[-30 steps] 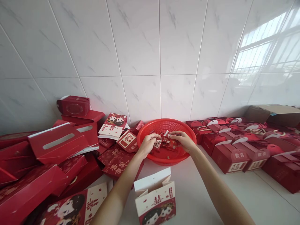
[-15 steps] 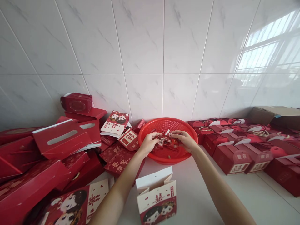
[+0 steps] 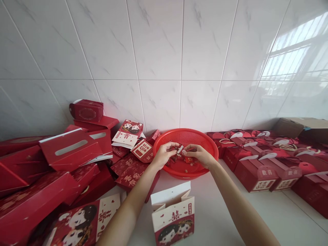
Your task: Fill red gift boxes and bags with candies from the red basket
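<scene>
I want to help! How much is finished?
The boxes on the right stand in neat rows, so those look done. In hand: a small packet pinched between the left hand and right hand. Left: a few packets in the basket, and the jumbled boxes on the left.

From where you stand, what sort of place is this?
Probably a tiled room set up for wedding favours: white marble-look wall tiles, rows of red double-happiness gift boxes, a paper gift bag printed with a cartoon couple.
</scene>
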`<move>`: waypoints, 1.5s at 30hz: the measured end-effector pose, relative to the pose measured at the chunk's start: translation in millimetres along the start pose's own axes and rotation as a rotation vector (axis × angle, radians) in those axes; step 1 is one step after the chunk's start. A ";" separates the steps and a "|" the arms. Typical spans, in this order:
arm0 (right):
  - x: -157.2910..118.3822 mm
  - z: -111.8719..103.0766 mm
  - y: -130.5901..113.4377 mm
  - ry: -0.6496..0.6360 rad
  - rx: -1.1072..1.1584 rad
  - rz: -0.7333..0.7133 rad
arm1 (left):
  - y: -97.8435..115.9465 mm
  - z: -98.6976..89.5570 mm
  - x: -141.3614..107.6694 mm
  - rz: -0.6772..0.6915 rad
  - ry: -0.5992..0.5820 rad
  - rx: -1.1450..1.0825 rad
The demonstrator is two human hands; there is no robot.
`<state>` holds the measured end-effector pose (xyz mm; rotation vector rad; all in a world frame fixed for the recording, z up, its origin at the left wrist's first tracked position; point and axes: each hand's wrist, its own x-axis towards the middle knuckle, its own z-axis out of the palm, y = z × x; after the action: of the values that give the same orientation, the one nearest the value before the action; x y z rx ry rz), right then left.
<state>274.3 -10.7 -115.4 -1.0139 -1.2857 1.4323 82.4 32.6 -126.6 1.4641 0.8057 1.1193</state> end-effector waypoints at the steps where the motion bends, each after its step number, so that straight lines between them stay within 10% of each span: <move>1: 0.5 -0.4 0.8 0.006 -0.003 -0.006 | 0.0 0.0 -0.2 0.004 -0.001 -0.001; 21: -14.3 -5.5 -27.7 0.133 -0.056 -0.130 | 22.7 -9.4 -4.1 0.013 0.010 0.020; 32: -60.2 10.9 -74.4 0.005 0.015 -0.218 | 146.9 -34.4 -104.5 0.026 -0.782 0.634; 45: -88.9 5.5 -84.4 0.050 -0.220 -0.341 | 103.6 -2.9 -81.5 0.211 -0.499 0.798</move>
<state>298.5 -96.8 -31.4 -0.9126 -1.5199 1.0179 43.8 -61.7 -43.1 2.4153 0.7782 0.5203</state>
